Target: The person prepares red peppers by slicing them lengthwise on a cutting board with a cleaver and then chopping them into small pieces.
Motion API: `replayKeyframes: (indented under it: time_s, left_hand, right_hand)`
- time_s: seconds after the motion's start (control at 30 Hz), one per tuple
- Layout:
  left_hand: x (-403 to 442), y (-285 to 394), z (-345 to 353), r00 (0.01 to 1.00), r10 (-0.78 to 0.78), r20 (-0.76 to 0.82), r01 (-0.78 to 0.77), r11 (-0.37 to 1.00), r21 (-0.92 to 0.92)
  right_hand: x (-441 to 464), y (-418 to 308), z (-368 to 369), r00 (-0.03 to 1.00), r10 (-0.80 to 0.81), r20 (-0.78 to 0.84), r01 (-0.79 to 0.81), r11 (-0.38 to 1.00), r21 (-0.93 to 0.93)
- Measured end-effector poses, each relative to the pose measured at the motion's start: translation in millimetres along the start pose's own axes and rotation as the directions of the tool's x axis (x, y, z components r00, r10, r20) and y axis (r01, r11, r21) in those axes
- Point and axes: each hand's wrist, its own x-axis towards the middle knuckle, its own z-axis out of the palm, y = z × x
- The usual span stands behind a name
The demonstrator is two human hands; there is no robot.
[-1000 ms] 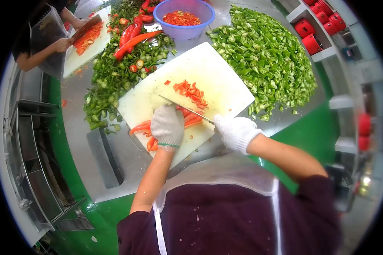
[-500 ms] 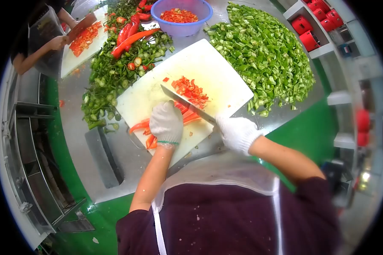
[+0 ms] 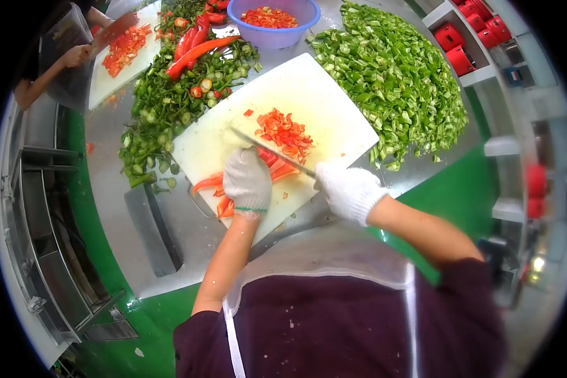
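On the white cutting board [image 3: 343, 116], my gloved left hand [image 3: 247, 181] presses down with curled fingers on long strips of red pepper [image 3: 277, 165]. More red strips poke out on the left side of that hand. My gloved right hand [image 3: 348, 191] is wrapped around the handle of a knife [image 3: 274, 153], which is seen nearly edge-on beside my left fingertips. The handle itself is hidden in the glove. Beyond the blade lies a small heap of chopped red pepper [image 3: 283, 132].
A blue colander [image 3: 273, 34] of chopped red pepper stands behind the board. Chopped green peppers [image 3: 390, 88] are piled at right, stems and whole red peppers [image 3: 198, 53] at left. A grey sharpening stone [image 3: 151, 233] lies front left. A co-worker's hand [image 3: 77, 57] is at another board [image 3: 101, 88].
The knife blade has turned from showing its broad side to nearly edge-on. My left hand stays on the pepper strips. The whole view has shifted slightly, and the co-worker's knife has moved a little.
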Motion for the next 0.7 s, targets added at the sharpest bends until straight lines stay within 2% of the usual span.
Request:
replayKeyframes:
  time_s: [0.03,0.13,0.17,0.27,0.3,0.37,0.4,0.47,0.53,0.57,0.67,0.7]
  left_hand:
    - [-1.1,-0.9,3.4,1.0,-0.004,-0.005,0.005,1.0,0.011]
    - [-0.1,0.6,1.0,1.0,0.008,-0.007,-0.008,1.0,0.03]
    - [-0.4,2.0,-2.0,1.0,0.024,-0.005,-0.023,0.999,0.036]
    - [-2.1,-0.5,3.6,0.993,0.058,-0.104,-0.053,0.997,0.047]
    - [-1.4,-2.5,6.9,0.985,0.086,-0.147,-0.08,0.996,0.046]
    - [-3.9,-7.2,12.5,0.967,0.124,-0.223,-0.117,0.992,0.046]
    - [-3.5,-6.6,9.2,0.977,0.106,-0.185,-0.101,0.994,0.036]
    - [-1.2,-0.9,0.9,0.992,0.065,-0.106,-0.065,0.998,0.008]
    - [-2.0,-0.9,2.8,0.993,0.063,-0.101,-0.06,0.998,0.032]
    - [-2.1,-0.3,4.2,0.993,0.063,-0.098,-0.059,0.997,0.043]
    - [-2.7,3.4,3.2,0.998,0.007,-0.065,-0.003,0.998,0.065]
    - [-2.1,1.0,6.0,0.992,0.06,-0.107,-0.05,0.995,0.088]
  right_hand:
    - [-7.0,-12.3,-13.0,0.993,0.056,0.106,-0.045,0.993,-0.106]
    - [36.4,2.5,31.5,0.997,-0.049,-0.059,0.044,0.995,-0.091]
    - [47.1,-5.8,26.4,0.995,-0.058,-0.084,0.059,0.998,0.007]
    - [70.1,0.8,31.3,0.978,-0.102,-0.181,0.114,0.992,0.058]
    - [68.4,2.5,30.9,0.981,-0.055,-0.188,0.077,0.991,0.112]
    - [44.1,-4.6,9.4,0.995,0.016,-0.101,-0.014,1.0,0.023]
    - [28.2,-8.7,-0.7,0.997,0.061,-0.053,-0.062,0.998,-0.018]
    - [9.7,-3.5,-1.2,1.0,0.001,-0.003,-0.001,1.0,-0.023]
    - [3.5,4.4,8.1,0.996,-0.085,0.006,0.085,0.996,-0.011]
    - [11.9,-0.4,10.9,0.999,-0.027,0.036,0.025,0.999,0.046]
    - [64.6,-7.4,29.3,0.996,-0.085,-0.032,0.087,0.995,0.055]
    - [70.2,-3.9,30.1,0.994,-0.106,-0.038,0.108,0.993,0.056]
